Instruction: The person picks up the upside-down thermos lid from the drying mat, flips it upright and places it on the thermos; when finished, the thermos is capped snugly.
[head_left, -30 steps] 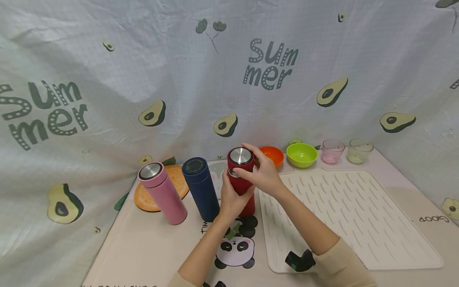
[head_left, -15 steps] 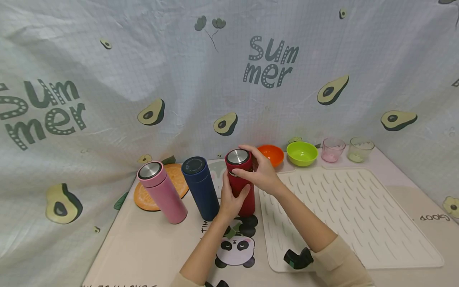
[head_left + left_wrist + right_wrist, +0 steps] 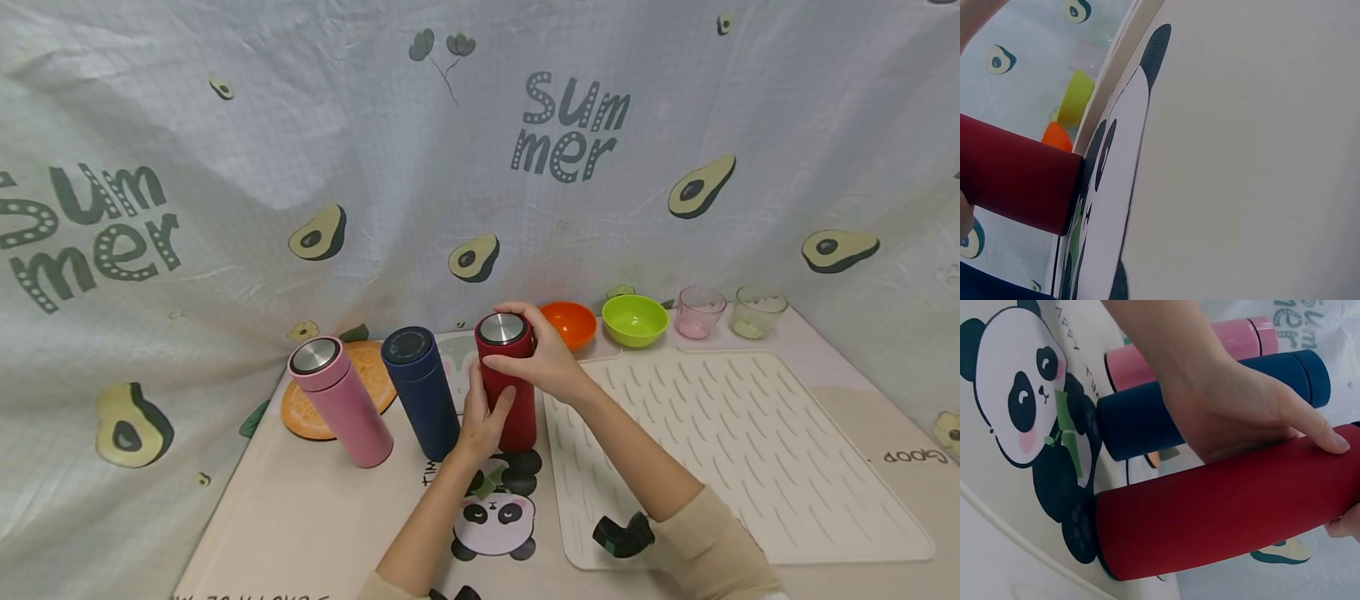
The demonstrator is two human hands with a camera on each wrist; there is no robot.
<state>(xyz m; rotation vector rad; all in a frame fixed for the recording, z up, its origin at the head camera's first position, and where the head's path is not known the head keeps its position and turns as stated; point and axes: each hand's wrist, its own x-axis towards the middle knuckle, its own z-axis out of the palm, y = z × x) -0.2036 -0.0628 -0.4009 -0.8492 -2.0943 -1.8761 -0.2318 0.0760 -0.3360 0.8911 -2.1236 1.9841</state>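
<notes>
A red thermos flask [image 3: 519, 421] stands upright on the table, with a shiny steel disc on top of its lid [image 3: 502, 328]. My left hand [image 3: 482, 423] grips the body from the left; in the right wrist view its thumb [image 3: 1319, 432] lies along the red side. From the right, my right hand [image 3: 553, 360] holds the lid between thumb and fingers. The lid sits down on the body, with no steel neck showing between them. Just left of the flask stand a blue thermos flask [image 3: 426, 404] and a pink one [image 3: 351, 412], both lidded and upright.
A cream ridged mat [image 3: 720, 450] lies to the right, partly under my right arm. Along the back stand an orange bowl [image 3: 570, 321], a green bowl [image 3: 635, 325] and two clear cups, one pinkish [image 3: 699, 317]. An orange-slice placemat [image 3: 300, 412] lies behind the pink flask.
A second ago the lid stood tilted with the steel neck showing below it. It has lowered and straightened onto the body, and the neck is covered. My left hand has shifted slightly on the flask.
</notes>
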